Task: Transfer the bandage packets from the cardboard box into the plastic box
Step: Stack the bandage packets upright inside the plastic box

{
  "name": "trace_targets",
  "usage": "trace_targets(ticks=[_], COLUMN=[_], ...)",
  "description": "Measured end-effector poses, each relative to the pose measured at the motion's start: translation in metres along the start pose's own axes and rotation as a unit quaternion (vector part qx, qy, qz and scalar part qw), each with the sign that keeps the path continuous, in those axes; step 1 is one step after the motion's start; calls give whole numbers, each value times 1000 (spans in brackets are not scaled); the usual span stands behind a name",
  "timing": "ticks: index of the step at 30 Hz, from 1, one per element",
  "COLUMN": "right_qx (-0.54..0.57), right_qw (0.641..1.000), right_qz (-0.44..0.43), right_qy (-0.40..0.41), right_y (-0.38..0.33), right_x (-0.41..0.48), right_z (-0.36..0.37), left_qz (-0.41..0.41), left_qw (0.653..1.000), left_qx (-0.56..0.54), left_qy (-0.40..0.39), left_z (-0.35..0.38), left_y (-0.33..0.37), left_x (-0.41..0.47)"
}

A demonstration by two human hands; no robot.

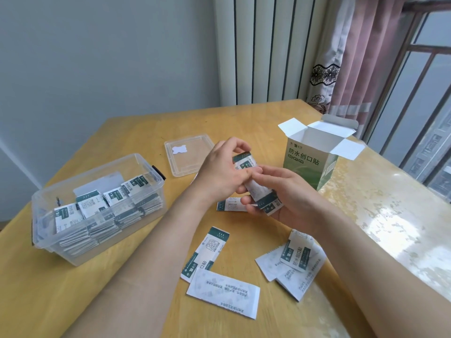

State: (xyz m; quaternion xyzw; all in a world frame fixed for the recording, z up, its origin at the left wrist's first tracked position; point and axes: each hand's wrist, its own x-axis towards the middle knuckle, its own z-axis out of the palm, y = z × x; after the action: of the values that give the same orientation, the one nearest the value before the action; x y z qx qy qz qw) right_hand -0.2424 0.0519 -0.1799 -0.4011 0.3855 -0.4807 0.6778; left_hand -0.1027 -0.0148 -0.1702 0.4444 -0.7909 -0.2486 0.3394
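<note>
Both hands meet over the middle of the wooden desk point(244, 123), closed on a bundle of bandage packets point(255, 189), as I watch from my remote station. The left hand point(219, 174) has its fingers point(235, 143) curled over the bundle's upper end. The right hand point(290, 201) cups the lower end from beneath, thumb pressed on the top face. The bundle sits tilted between them, lifted off the desk.

Just beyond the right fingers and to their right, the cardboard box point(312, 159) stands upright, green and white, its top flaps thrown open. I cannot see whether any packets lie inside.

Well to the left of the left fingers sits the clear plastic box point(139, 167), uncovered and packed with rows of the same green-and-white packets. A clear lid point(195, 162) lies flat on the desk just beyond the left fingers, apart from that box.

Loose packets are scattered on the desk nearer me than the fingers. A single packet point(231, 205) lies directly beneath the bundle, partly hidden by the hands. An overlapping pair point(207, 250) lies between my forearms, and a small heap point(292, 259) rests against the right forearm.

Far beyond the right fingers hang a pink curtain point(366, 57) and a barred window point(427, 93).
</note>
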Motion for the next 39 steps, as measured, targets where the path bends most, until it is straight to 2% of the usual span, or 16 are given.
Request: trace_targets(ticks=[6, 7, 8, 9, 10, 11, 12, 13, 15, 17, 19, 24, 30, 34, 37, 39], right_qx=[51, 27, -46, -179, -348, -506, -603, -640, -639, -666, -677, -644, -640, -564, -437, -340], right_qw=[999, 999, 998, 979, 924, 836, 760, 725, 736, 724, 715, 748, 751, 806, 887, 935], right_qz=[10, 12, 2, -20, -48, -82, -102, -106, -77, -43, -43, -33, -59, -93, -85, -33], right_qy=[11, 25, 51, 94, 150, 193, 220, 232, 210, 176, 168, 155, 150, 154, 124, 100], right_y=[-4, -6, -7, -8, -7, -8, -6, -6, -2, 4, 7, 6, 9, 4, -2, -4], right_x=[0, -1, -2, -2, -2, 0, 1, 2, 3, 4, 6, 9, 10, 8, 4, 1], right_z=[-6, -7, -8, -9, -11, -14, -15, -15, -13, -10, -6, -7, -8, -11, -12, -12], left_qz=[-24, -27, -35, -48, -60, -64, -63, -63, -68, -75, -89, -128, -112, -66, -64, -47], left_qw=[989, 986, 982, 977, 967, 953, 936, 926, 927, 935, 940, 936, 930, 958, 983, 983], left_qx=[-44, -39, -16, 29, 94, 163, 218, 247, 245, 222, 195, 177, 207, 168, 64, 71], left_qy=[-137, -161, -184, -208, -228, -248, -267, -279, -275, -266, -265, -276, -281, -225, -161, -161], left_z=[3, 0, -4, -10, -15, -21, -24, -25, -23, -22, -22, -21, -27, -34, -41, -42], left_y=[3, 4, 5, 4, 1, 0, -2, -5, -9, -11, -11, -14, -14, -10, -1, 7], left_x=[-5, -5, -3, -3, -4, -5, -7, -9, -10, -9, -7, -7, -7, -8, -7, -7])
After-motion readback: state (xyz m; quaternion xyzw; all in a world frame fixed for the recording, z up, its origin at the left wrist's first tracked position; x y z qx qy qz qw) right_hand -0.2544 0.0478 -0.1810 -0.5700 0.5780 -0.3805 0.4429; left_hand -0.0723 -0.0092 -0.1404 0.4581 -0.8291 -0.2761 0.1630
